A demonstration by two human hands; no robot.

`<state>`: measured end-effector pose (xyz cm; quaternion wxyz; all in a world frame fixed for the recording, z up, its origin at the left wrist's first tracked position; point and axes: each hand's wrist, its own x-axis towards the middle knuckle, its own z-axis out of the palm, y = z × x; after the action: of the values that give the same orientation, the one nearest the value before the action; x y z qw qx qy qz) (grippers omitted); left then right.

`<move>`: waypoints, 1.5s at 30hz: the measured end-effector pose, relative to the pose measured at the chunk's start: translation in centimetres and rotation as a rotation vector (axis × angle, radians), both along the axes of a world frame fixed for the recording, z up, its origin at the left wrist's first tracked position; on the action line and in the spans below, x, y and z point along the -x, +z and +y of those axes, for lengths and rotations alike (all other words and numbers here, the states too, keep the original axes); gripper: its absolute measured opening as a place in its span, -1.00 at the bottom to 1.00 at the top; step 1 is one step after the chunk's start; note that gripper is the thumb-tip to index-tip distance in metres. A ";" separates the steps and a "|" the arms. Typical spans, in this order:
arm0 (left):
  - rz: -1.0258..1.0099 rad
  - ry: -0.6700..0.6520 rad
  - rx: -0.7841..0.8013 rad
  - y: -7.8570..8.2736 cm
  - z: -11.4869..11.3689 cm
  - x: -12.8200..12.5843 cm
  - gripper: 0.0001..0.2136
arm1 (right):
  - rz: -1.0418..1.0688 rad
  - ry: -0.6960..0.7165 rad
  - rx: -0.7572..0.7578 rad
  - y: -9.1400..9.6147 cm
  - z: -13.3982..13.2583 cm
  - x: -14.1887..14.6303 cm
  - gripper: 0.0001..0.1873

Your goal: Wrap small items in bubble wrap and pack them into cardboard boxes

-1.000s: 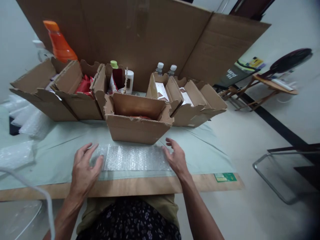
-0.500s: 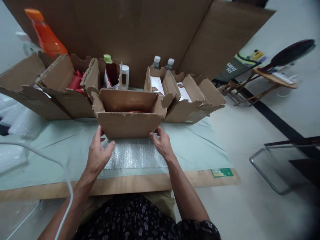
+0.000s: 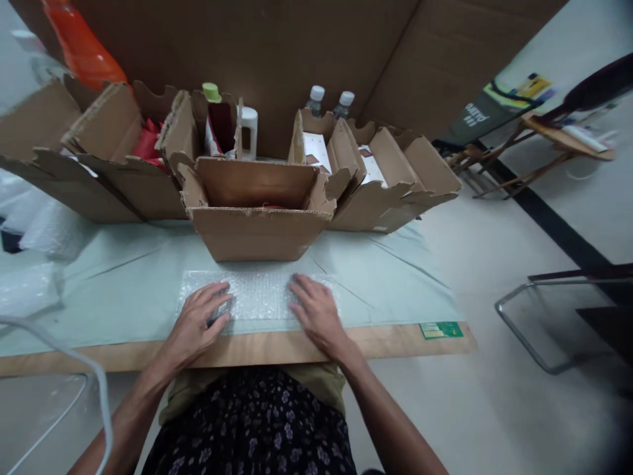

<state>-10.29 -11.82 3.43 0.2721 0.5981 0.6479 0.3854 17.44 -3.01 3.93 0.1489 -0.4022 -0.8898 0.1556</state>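
A sheet of bubble wrap (image 3: 257, 295) lies flat on the pale green mat (image 3: 128, 277) near the table's front edge. My left hand (image 3: 200, 321) rests on its left part, fingers stretched out flat. My right hand (image 3: 316, 313) lies flat on its right part, fingers spread. Just behind the wrap stands an open cardboard box (image 3: 254, 212) with something red showing low inside; neither hand touches it.
A row of open cardboard boxes stands behind: one with red packs (image 3: 146, 142), one with bottles (image 3: 247, 128), others with white cards (image 3: 316, 152). An orange spray bottle (image 3: 82, 49) is far left. More bubble wrap (image 3: 34, 231) lies left. A large cardboard sheet (image 3: 306, 46) backs the table.
My hands left the sides of the front cardboard box and came back down flat onto the bubble wrap. The box now sits slightly farther from the table's front edge.
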 end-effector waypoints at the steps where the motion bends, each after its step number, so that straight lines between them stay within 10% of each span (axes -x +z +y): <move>1: -0.028 -0.017 -0.002 0.2 -0.1 0.4 -0.74 | -0.002 -0.072 -0.035 -0.1 0.2 -2.2 -0.62; 5: 0.021 0.129 -0.103 0.9 -1.0 1.6 -0.75 | 0.042 -0.288 -0.177 -0.2 2.2 -7.9 -0.65; 9: 0.288 0.431 -0.097 0.5 -1.7 2.6 -0.66 | -0.014 -0.311 -0.103 0.0 4.7 -6.6 -0.59; 13: 0.394 0.466 -0.003 -0.7 -1.4 2.5 -0.77 | 0.019 -0.285 0.043 1.0 5.2 -5.0 -0.83; 21: 0.232 0.589 0.075 3.4 -1.7 6.3 -0.79 | 0.374 -0.222 0.633 5.4 -3.4 -2.4 -0.61; 28: 0.446 0.583 -0.016 4.3 3.8 11.1 -0.43 | 0.402 -0.034 0.845 2.4 -7.3 6.9 -0.36; 32: 0.338 0.362 -0.218 2.8 -1.8 8.4 -0.50 | 0.444 -0.057 0.986 3.0 -6.8 7.4 -0.69; 37: -0.126 -0.073 0.028 3.4 -11.1 3.1 -0.20 | 0.699 -0.096 1.173 4.6 -5.0 9.7 -0.60; 42: -0.066 0.443 0.096 2.6 -8.1 2.0 -0.49 | 0.856 -0.028 1.263 4.3 -2.9 13.9 -0.44; 45: 0.066 0.554 0.145 1.6 -5.2 3.2 -0.45 | 0.794 -0.004 1.065 4.0 -2.4 13.6 -0.38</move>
<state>-13.48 -17.04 5.08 0.1774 0.3893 0.8211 0.3780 3.84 -5.45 7.92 0.2468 -0.3346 -0.5681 0.7102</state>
